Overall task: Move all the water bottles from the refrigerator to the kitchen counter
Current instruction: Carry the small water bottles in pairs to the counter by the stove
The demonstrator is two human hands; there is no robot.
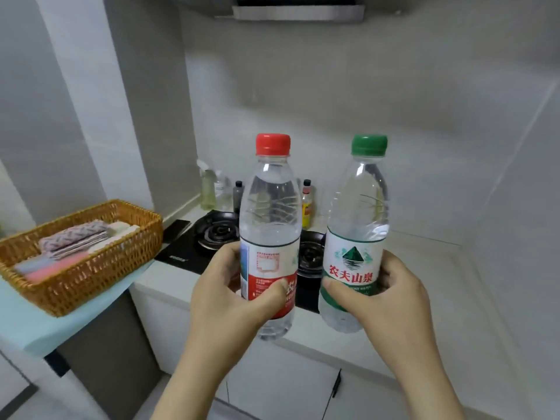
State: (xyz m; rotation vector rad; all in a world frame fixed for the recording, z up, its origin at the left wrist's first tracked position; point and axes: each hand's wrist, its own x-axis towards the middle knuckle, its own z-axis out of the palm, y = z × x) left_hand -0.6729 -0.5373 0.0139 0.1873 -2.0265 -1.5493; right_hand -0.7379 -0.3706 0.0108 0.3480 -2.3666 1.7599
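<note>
Head view, looking down at a kitchen corner. The left hand is gripping the red-capped water bottle around its red and white label, with the thumb lying across the front and the fingers curling behind. The right hand is gripping the green-capped water bottle around its green and white label in the same manner, thumb in front. Both bottles are being held upright in the air, side by side and near each other without touching. Their caps are sitting in place, and clear water is filling most of each body. Their bases are hanging over the front edge of the pale desk and neither is resting on it.

Behind the bottles, a black gas hob is lying set into the desk. A clear spray bottle, a dark bottle and a yellow-labelled bottle are standing along the back wall beyond it. A range hood is hanging above.

To the left, a wicker basket is sitting on a light blue surface and is holding folded cloths in pink, grey and cream. A white cabinet door is showing beneath the desk, between the forearms.
</note>
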